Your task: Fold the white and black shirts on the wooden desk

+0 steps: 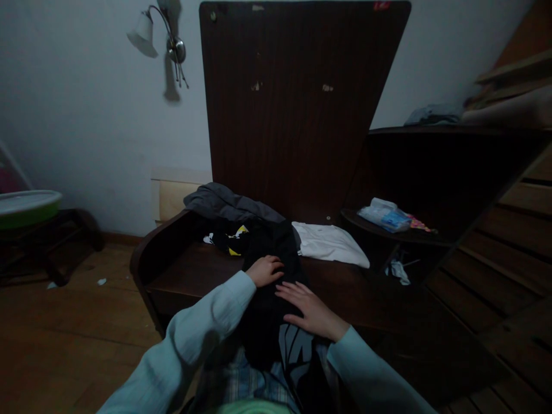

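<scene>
A black garment (268, 322) with a large grey print (296, 351) stretches from the dark wooden bench towards my lap; its kind is hard to make out in the dim light. My left hand (265, 271) rests palm down on it, fingers together and slightly bent. Just below and to the right, my right hand (308, 310) lies flat on the same cloth with its fingers spread. Neither hand grips anything that I can see. Behind them, a grey garment (233, 204) and a black piece with yellow and white print (237, 238) lie heaped on the bench.
A folded white garment (330, 242) lies on the dark bench (194, 267) to the right. Beyond it, a corner shelf (357, 219) holds a blue-and-white plastic pack (385, 215). A green basin (30, 210) stands on a low stool at left. A tall brown panel (297, 103) rises behind.
</scene>
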`<state>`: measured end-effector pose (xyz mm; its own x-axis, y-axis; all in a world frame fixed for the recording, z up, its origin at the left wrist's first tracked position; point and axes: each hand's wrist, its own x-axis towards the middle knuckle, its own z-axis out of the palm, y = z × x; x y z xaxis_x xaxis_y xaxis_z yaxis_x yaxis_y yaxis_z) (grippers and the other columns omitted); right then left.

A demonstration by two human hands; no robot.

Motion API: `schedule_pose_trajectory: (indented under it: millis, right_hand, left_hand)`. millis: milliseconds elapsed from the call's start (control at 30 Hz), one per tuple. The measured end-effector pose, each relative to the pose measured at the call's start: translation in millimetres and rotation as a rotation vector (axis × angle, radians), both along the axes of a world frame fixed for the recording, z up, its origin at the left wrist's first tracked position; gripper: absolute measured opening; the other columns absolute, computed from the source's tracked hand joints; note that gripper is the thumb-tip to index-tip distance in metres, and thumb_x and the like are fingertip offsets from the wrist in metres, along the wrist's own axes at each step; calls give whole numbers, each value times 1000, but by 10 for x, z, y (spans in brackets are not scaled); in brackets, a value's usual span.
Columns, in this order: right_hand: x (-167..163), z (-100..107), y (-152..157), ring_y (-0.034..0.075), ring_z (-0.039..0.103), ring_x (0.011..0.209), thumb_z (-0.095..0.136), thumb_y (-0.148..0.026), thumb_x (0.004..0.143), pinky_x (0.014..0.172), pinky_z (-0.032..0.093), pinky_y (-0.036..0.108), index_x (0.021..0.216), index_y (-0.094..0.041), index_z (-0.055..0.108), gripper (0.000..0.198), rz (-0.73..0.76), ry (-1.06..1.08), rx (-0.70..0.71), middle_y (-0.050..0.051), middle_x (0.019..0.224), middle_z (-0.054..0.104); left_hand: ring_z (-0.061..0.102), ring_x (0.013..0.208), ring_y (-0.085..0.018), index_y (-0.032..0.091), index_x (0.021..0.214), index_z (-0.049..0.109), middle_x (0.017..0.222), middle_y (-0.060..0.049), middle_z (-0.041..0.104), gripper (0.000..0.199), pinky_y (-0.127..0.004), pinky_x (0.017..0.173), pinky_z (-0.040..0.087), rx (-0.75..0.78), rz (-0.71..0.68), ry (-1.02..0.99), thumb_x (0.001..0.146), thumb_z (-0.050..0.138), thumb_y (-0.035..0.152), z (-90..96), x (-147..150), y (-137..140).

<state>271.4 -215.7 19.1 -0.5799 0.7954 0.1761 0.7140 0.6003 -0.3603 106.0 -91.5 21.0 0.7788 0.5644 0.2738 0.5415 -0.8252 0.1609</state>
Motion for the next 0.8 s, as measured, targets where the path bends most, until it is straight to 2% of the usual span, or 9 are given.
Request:
schedule_pose_trajectory:
  millis: [133,233,333,433,533,633,700,800]
  right_hand:
    - [-60,-86,-211,23,16,130,50,-47,77,106,12,47,135,-24,22,69,-48,-51,-8,7,141,25]
    - [-79,-92,-358,24,16,130,51,-49,76,106,13,46,136,-23,23,71,-16,-13,-63,8,141,25]
    - [-48,30,-416,23,29,126,50,-45,78,104,23,42,129,-24,38,56,-10,85,-137,8,134,39]
    - [7,252,-312,20,51,107,47,-41,81,93,38,33,114,-24,54,38,-45,223,-177,6,115,58]
    - [42,489,24,15,60,83,46,-35,82,75,46,26,109,-22,55,32,-119,299,-137,3,92,66]
    - [13,675,561,13,60,64,47,-29,81,60,45,23,113,-18,51,35,-271,193,-72,1,72,65]
    - [-49,758,950,15,61,69,48,-29,80,62,44,24,115,-17,49,37,-387,57,15,2,73,65]
    - [-176,811,1438,21,60,88,53,-38,76,70,44,27,116,-15,48,46,-536,-156,39,10,94,65]
  left_hand:
    - [38,119,-24,18,122,44,131,-10,43,42,-39,96,34,-14,6,50,85,39,38,-116,-48,-131]
    - [35,122,-23,21,124,41,133,-8,40,42,-40,97,31,-10,31,31,87,35,39,-172,-64,-162]
    - [34,123,-23,22,125,40,134,-8,38,43,-41,97,30,-18,25,27,86,34,40,-176,-72,-221]
    - [32,124,-23,22,126,38,136,-8,36,45,-42,98,29,-31,5,37,86,34,42,-153,-89,-355]
    - [31,124,-23,22,127,37,136,-8,36,47,-42,98,28,-38,-6,34,86,33,43,-129,-101,-510]
    - [31,124,-23,23,127,37,135,-8,37,46,-43,98,28,-44,1,26,86,32,43,-119,-94,-605]
    - [31,124,-23,23,127,37,136,-8,36,46,-43,98,28,-52,7,27,86,32,43,-118,-85,-625]
    - [31,124,-23,24,127,37,136,-7,36,46,-42,98,29,-57,13,33,86,34,42,-117,-78,-623]
